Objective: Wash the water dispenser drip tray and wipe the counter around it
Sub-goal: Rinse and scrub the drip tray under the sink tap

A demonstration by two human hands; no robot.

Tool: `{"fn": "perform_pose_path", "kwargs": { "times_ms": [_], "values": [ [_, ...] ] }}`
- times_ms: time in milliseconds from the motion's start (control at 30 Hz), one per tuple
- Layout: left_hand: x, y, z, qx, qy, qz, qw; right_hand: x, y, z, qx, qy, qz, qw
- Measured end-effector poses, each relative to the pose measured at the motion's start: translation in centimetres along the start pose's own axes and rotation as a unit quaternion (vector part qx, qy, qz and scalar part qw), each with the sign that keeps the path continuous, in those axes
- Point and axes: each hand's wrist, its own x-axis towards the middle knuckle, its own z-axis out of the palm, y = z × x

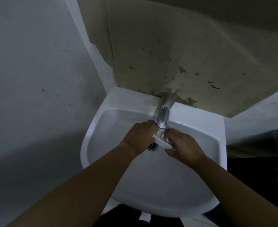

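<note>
The white drip tray (161, 142) is being held tilted over the sink (151, 190), just under the spout of the metal tap (165, 110) and above the drain (152, 146). The left hand (139, 135) is gripping its far end with curled fingers, and the right hand (185, 145) is grasping its near end, thumb underneath. Something white and blurred, likely water, is showing at the spout. A stained beige panel (176, 51) is standing behind the tap.

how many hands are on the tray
2. The left hand holds the white drip tray at its left end, under the faucet; the right hand grips its right end. None hidden.
</note>
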Motion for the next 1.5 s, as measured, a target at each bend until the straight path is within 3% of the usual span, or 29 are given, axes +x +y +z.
{"fn": "perform_pose_path", "kwargs": {
  "times_ms": [100,433,633,800,1000,1133,1200,1267,1367,1500],
  "values": [
    [-0.1,-0.4,0.7,0.030,-0.005,-0.025,0.999,-0.2,-0.1,-0.2,0.010,-0.011,0.050,0.999],
    [-0.9,-0.5,1.8,0.023,-0.046,-0.039,0.998,-0.3,0.6,0.8,-0.051,0.002,0.019,0.999],
    [-0.8,-0.9,1.1,-0.024,-0.047,-0.039,0.998,-0.5,0.5,0.9,0.015,-0.024,0.038,0.999],
    [-0.3,0.0,0.3,-0.076,-0.016,-0.045,0.996,-0.1,0.0,0.5,0.050,0.017,0.032,0.998],
    [-0.1,0.6,1.0,-0.204,-0.018,-0.097,0.974,0.2,0.3,-0.2,0.068,0.000,0.107,0.992],
    [0.5,0.0,0.6,-0.313,-0.057,-0.220,0.922,1.4,-0.3,-0.2,0.096,0.000,0.096,0.991],
    [0.6,-0.7,0.6,-0.384,-0.051,-0.281,0.878,1.8,-0.5,0.2,0.063,0.004,0.091,0.994],
    [0.5,-1.3,0.5,-0.472,-0.019,-0.340,0.814,2.1,-0.7,0.8,0.049,0.003,0.096,0.994],
    [0.0,-1.0,0.7,-0.609,-0.008,-0.415,0.676,2.9,-1.7,1.7,0.089,0.005,0.087,0.992],
    [-1.1,0.1,2.5,-0.671,0.076,-0.477,0.562,3.0,-3.5,3.4,0.081,0.028,0.039,0.996]
  ]
}}
